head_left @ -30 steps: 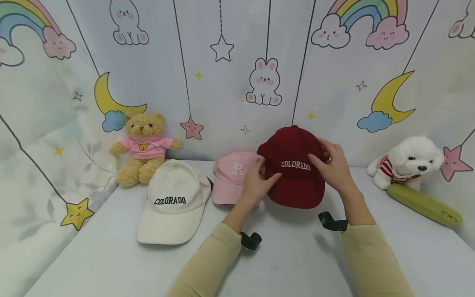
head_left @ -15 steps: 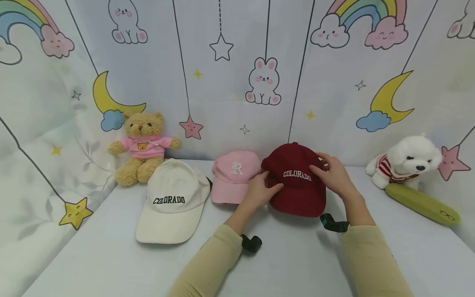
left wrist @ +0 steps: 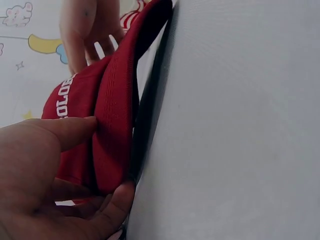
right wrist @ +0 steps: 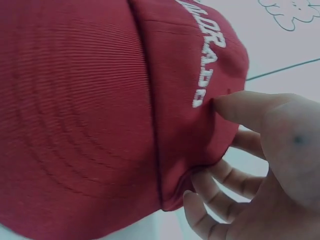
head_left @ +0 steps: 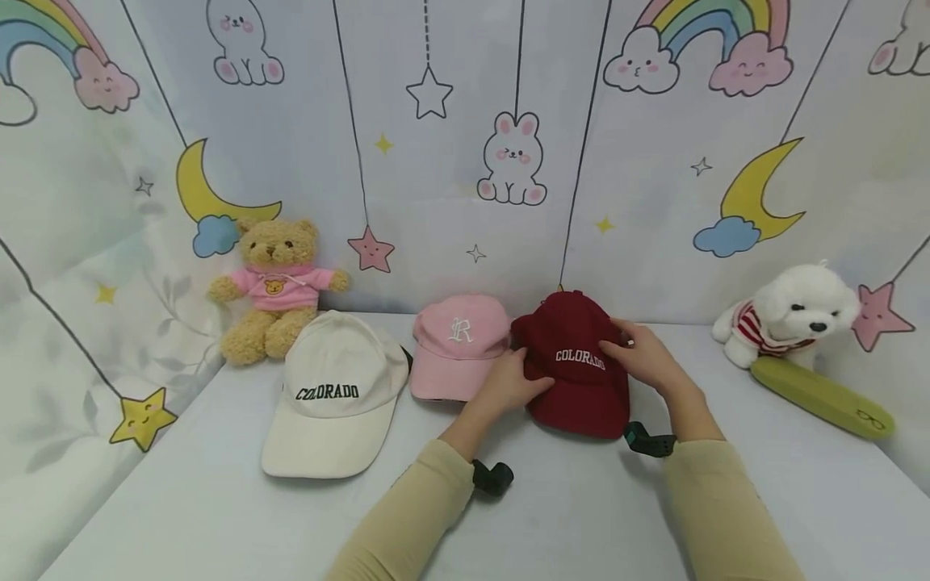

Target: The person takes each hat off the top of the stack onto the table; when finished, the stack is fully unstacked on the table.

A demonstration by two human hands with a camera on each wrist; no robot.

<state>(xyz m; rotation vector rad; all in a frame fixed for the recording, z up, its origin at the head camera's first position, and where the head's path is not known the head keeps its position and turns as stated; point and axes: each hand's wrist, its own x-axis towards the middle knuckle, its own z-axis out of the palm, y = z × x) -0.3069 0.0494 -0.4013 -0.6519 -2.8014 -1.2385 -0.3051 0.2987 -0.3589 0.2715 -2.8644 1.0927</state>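
A dark red baseball cap with white COLORADO lettering is at the back of the white table, brim toward me. My left hand holds its left side, thumb near the brim seam and fingers around the edge. On the other side, my right hand grips the crown, thumb on the front by the last letters and fingers at the lower rim. In the left wrist view the brim is close over the tabletop. Just left of the red cap sits a pink cap with a white letter R.
A cream cap lies further left, in front of a teddy bear in a pink hoodie. At the right are a white plush dog and a long green case. A printed cloth backdrop hangs behind the table.
Both hands have lowered the red cap from up against the backdrop to the table, beside the pink cap. The other caps and plush toys have stayed in place.
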